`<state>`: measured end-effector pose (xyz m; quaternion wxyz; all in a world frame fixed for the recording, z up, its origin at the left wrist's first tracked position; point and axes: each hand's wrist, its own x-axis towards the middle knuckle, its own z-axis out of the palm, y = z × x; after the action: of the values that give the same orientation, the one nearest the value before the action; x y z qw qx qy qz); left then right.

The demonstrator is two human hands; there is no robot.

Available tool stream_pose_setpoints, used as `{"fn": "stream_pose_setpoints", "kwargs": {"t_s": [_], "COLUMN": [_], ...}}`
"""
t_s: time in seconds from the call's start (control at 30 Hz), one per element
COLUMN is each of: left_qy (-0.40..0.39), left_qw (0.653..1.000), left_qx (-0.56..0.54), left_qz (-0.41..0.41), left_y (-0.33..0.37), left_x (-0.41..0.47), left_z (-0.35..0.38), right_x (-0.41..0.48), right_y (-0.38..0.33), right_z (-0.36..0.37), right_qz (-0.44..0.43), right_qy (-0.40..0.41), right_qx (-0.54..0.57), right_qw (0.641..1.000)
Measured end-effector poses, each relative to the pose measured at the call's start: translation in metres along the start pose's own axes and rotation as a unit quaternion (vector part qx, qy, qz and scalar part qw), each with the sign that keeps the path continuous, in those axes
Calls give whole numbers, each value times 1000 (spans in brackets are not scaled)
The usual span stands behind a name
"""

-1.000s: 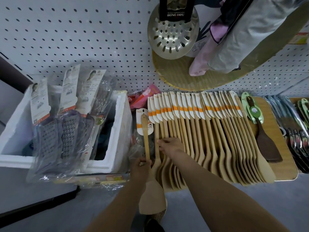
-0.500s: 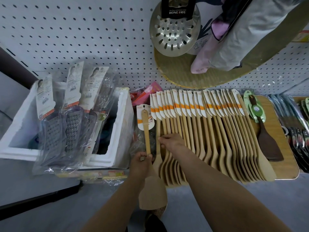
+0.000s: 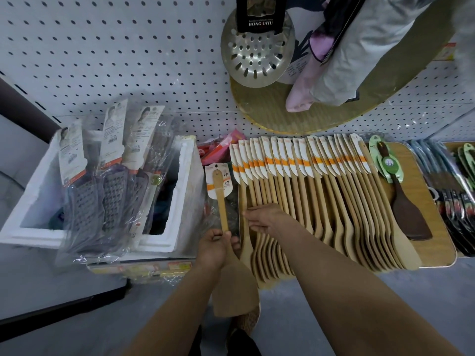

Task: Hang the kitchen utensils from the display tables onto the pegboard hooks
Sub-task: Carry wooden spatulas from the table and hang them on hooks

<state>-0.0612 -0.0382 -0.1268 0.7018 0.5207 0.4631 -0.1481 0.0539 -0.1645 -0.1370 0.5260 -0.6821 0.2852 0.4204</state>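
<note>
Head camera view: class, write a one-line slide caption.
Left hand holds one wooden spatula while right hand rests on the row of tagged wooden spatulas below the pegboard.

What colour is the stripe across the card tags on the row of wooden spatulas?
Orange, on white card tags; clearest in the head view.

I see a white pegboard wall [image 3: 115, 60] filling the upper part of my view, its holes in even rows. Below it the floor [image 3: 321, 291] is plain grey and evenly lit. Against the pegboard's foot, to the right, stands a small wood-topped surface [image 3: 421, 201] with rounded corners. To the lower left of the pegboard sits a white foam box [image 3: 185, 181], open at the top, and a dark strip [image 3: 61, 309] lies on the floor beneath it.
</note>
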Motion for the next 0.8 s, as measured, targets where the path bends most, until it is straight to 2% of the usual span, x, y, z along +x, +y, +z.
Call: {"fn": "stream_pose_setpoints", "kwargs": {"t_s": [0.27,0.47,0.63,0.8], "left_qy": [-22,-36,-55,-41], "left_qw": [1000,999,998,998], "left_qx": [-20,-38,-34,-25], "left_qz": [8,1,12,34], "left_y": [2,7,8,2], "left_x": [-8,-20,-33,-39], "left_z": [-8,-15,-18,-23], "right_x": [-11,-19,-24,-28], "right_y": [15,28,35,31], "right_z": [-8,-8,-12,-8], "right_qz": [26,30,5,-12], "right_qy": [-104,-153,-154,-149], "right_qx": [80,132,140,137], "right_qw": [991,979,978,979]}}
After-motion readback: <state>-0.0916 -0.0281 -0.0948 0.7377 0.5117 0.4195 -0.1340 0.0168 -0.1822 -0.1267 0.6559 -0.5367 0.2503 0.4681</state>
